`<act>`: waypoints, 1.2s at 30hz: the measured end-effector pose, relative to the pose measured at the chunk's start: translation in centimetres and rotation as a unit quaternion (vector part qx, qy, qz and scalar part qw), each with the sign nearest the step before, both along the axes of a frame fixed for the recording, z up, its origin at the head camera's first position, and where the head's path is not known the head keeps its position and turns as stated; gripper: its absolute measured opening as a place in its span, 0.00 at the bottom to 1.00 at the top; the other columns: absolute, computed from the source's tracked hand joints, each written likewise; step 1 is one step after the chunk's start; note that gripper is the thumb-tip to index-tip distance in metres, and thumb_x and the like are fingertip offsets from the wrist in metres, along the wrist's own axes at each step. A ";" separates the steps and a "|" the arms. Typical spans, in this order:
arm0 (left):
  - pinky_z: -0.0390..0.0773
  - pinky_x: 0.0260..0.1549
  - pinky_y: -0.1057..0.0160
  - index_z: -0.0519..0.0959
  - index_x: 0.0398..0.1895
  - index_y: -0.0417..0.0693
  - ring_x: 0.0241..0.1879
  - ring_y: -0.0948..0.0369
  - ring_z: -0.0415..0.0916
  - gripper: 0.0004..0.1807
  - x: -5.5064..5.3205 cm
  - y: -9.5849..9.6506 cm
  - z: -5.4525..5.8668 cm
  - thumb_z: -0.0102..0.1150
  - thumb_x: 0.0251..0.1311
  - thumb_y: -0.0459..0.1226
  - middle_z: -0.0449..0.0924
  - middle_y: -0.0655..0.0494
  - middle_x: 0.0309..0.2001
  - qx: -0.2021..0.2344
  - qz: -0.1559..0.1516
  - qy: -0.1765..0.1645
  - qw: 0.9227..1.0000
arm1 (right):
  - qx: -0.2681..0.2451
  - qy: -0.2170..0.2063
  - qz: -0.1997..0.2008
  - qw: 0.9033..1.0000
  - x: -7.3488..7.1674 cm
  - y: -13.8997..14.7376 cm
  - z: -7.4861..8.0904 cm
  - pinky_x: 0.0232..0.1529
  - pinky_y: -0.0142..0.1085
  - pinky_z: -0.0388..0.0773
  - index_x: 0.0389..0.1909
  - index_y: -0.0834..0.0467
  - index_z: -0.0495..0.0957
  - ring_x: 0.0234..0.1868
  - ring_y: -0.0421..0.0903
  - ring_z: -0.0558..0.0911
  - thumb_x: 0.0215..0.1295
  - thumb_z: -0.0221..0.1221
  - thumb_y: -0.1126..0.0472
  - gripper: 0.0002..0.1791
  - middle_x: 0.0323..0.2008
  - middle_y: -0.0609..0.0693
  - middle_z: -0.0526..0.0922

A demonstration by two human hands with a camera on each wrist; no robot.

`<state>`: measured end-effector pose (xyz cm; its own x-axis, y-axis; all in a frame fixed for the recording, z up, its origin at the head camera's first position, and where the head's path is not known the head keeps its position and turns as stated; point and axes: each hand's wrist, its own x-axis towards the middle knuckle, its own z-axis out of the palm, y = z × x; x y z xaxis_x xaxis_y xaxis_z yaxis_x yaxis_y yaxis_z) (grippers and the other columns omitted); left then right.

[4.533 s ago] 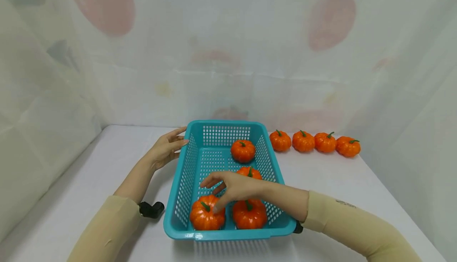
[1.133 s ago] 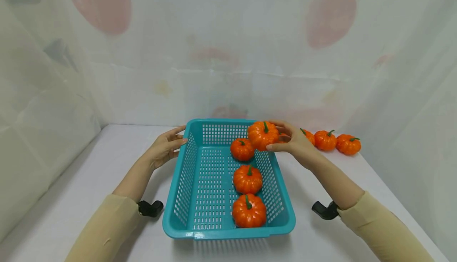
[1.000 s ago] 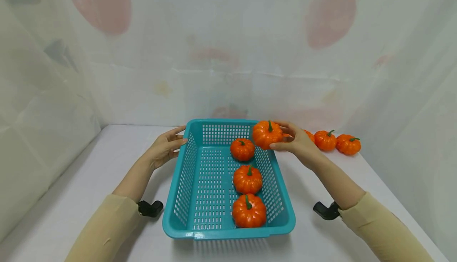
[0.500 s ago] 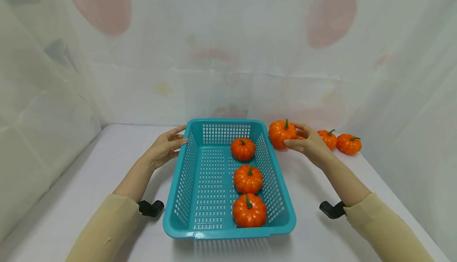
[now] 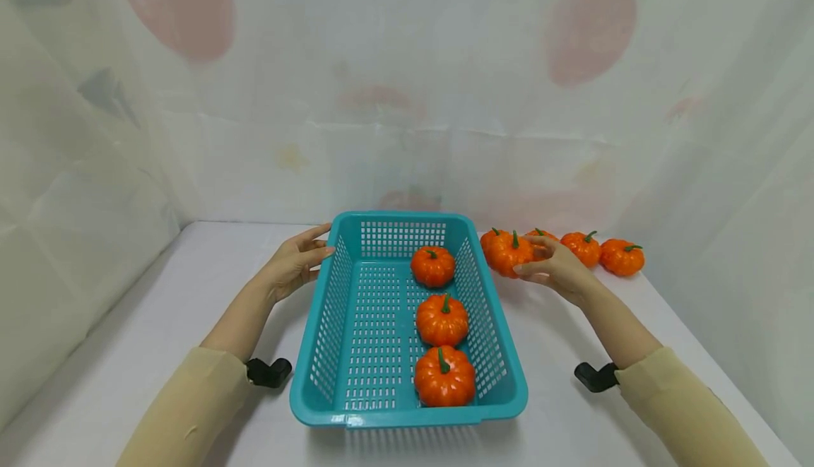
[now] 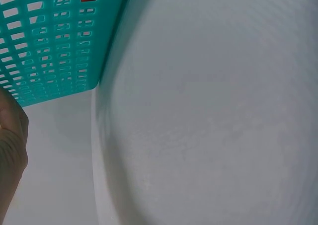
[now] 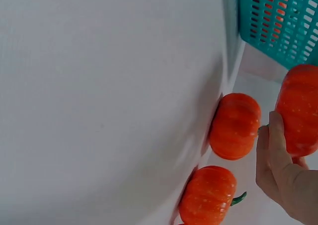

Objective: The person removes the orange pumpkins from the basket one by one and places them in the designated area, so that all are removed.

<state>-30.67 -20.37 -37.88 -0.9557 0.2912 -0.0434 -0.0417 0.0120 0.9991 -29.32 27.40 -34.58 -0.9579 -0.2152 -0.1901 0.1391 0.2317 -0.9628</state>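
My right hand (image 5: 558, 269) holds a small orange toy pumpkin (image 5: 506, 255) with a green stem, just outside the basket's far right corner. In the right wrist view, fingers press the side of this pumpkin (image 7: 299, 113). It overlaps the leftmost pumpkin (image 5: 490, 237) of a row behind it. My left hand (image 5: 292, 267) touches the left rim of a turquoise plastic basket (image 5: 304, 361), its fingers and thumb against the outside. Inside, along the right wall, lie three pumpkins: a far one (image 5: 432, 267), a middle one (image 5: 441, 321) and a near one (image 5: 444, 379).
The row goes on to the right with more pumpkins (image 5: 580, 248) along the table's back edge, the last one (image 5: 622, 257) near the right corner. A white cloth covers the table (image 5: 210, 276). Pale printed curtains (image 5: 407, 99) hang behind and at both sides.
The right hand took the near left pumpkin out of the basket and carried it over the right rim. During the last second it moved right and lowered toward the row. The left hand stayed put.
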 end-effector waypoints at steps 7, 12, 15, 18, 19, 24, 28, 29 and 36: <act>0.83 0.42 0.70 0.49 0.79 0.53 0.41 0.68 0.81 0.41 0.1 0.0 0.1 0.58 0.69 0.38 0.72 0.58 0.49 0.001 0.000 0.000 1.000 | 0.029 -0.011 0.032 0.999 -0.3 0.6 -1.2 0.57 0.38 0.82 0.77 0.61 0.44 0.73 0.65 0.54 0.62 0.63 0.66 0.48 0.75 0.68 0.41; 0.83 0.42 0.69 0.49 0.79 0.53 0.41 0.68 0.81 0.40 0.0 0.0 0.1 0.57 0.69 0.38 0.72 0.58 0.49 -0.002 0.002 0.001 1.000 | 0.066 -0.010 0.049 0.997 -0.3 0.9 -1.8 0.58 0.40 0.81 0.76 0.61 0.47 0.72 0.65 0.58 0.62 0.65 0.63 0.47 0.75 0.69 0.45; 0.83 0.42 0.69 0.49 0.79 0.53 0.41 0.68 0.81 0.40 0.0 0.0 0.0 0.58 0.69 0.38 0.72 0.58 0.49 -0.005 0.002 0.003 1.000 | 0.079 -0.014 0.055 0.995 -0.3 1.1 -1.9 0.58 0.38 0.81 0.76 0.60 0.49 0.69 0.61 0.63 0.62 0.65 0.62 0.46 0.73 0.68 0.51; 0.83 0.42 0.69 0.50 0.79 0.53 0.42 0.68 0.81 0.40 -0.1 0.0 0.0 0.58 0.69 0.39 0.72 0.57 0.49 -0.005 0.002 0.004 1.000 | 0.087 -0.018 0.057 0.994 -0.3 1.2 -2.0 0.56 0.35 0.82 0.76 0.60 0.50 0.66 0.58 0.66 0.61 0.65 0.62 0.46 0.71 0.66 0.53; 0.83 0.42 0.69 0.50 0.79 0.53 0.42 0.68 0.81 0.41 -0.1 0.0 0.0 0.58 0.68 0.39 0.72 0.57 0.49 -0.005 0.002 0.004 1.000 | 0.088 -0.019 0.059 0.994 -0.3 1.3 -2.1 0.55 0.35 0.82 0.76 0.60 0.51 0.65 0.58 0.67 0.61 0.65 0.62 0.46 0.71 0.66 0.54; 0.83 0.43 0.68 0.50 0.79 0.53 0.42 0.68 0.81 0.40 0.0 0.0 0.0 0.58 0.68 0.39 0.72 0.57 0.50 -0.006 0.002 0.005 1.000 | 0.090 -0.028 0.063 0.994 -0.6 1.7 -2.6 0.57 0.39 0.82 0.75 0.60 0.52 0.67 0.59 0.66 0.61 0.66 0.62 0.45 0.71 0.66 0.53; 0.83 0.43 0.68 0.50 0.79 0.53 0.42 0.67 0.82 0.40 0.0 0.0 0.0 0.58 0.69 0.39 0.72 0.56 0.50 -0.008 0.000 0.008 1.000 | 0.092 -0.032 0.066 0.993 -0.7 1.9 -2.9 0.59 0.42 0.81 0.75 0.59 0.52 0.69 0.61 0.63 0.61 0.66 0.62 0.45 0.73 0.66 0.52; 0.83 0.43 0.68 0.49 0.79 0.52 0.42 0.67 0.82 0.40 0.0 0.0 0.0 0.58 0.69 0.38 0.72 0.56 0.50 -0.007 0.000 0.008 1.000 | 0.094 -0.032 0.069 0.993 -0.7 2.0 -3.0 0.59 0.42 0.81 0.75 0.60 0.52 0.69 0.62 0.63 0.61 0.66 0.62 0.46 0.73 0.67 0.52; 0.83 0.43 0.68 0.49 0.79 0.52 0.42 0.68 0.81 0.41 0.0 0.0 0.1 0.58 0.69 0.38 0.72 0.57 0.49 -0.006 0.001 0.004 1.000 | 0.107 -0.033 0.073 0.991 -0.7 2.1 -3.3 0.57 0.39 0.82 0.76 0.60 0.52 0.68 0.60 0.66 0.60 0.67 0.62 0.47 0.72 0.66 0.56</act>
<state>-30.64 -20.33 -37.80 -0.9567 0.2886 -0.0383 -0.0330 0.0234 0.9992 -30.05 29.54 -37.84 -0.9034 -0.2990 -0.3074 0.1497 0.4518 -0.8794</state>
